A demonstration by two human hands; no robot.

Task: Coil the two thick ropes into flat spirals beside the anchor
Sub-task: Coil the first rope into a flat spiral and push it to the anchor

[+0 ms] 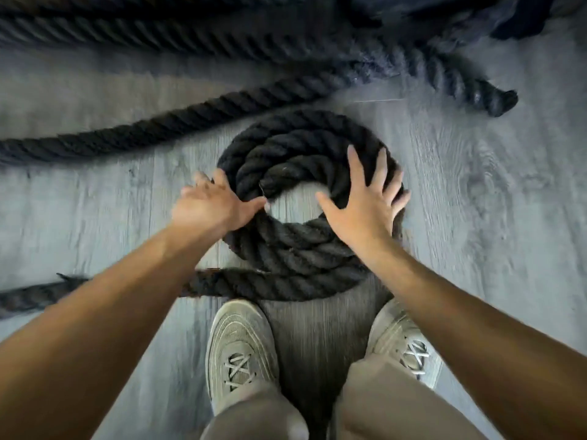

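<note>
A thick black rope lies on the grey plank floor, wound into a flat coil [298, 249] of about three turns with a small bare gap in its middle. My left hand [212, 208] presses against the coil's left side, thumb at the inner rope end. My right hand [365, 201] lies flat on the coil's right side with fingers spread. The rope's tail [222, 284] runs out leftward under my left forearm. A second black rope [165, 125] stretches loose across the floor behind the coil, ending at the right in a blunt end [495, 100].
My two grey sneakers [241, 354] stand just in front of the coil. More thick rope [127, 33] and a dark heap [444, 14] lie along the top edge. Grey floor [476, 201] stretches to the right of the coil.
</note>
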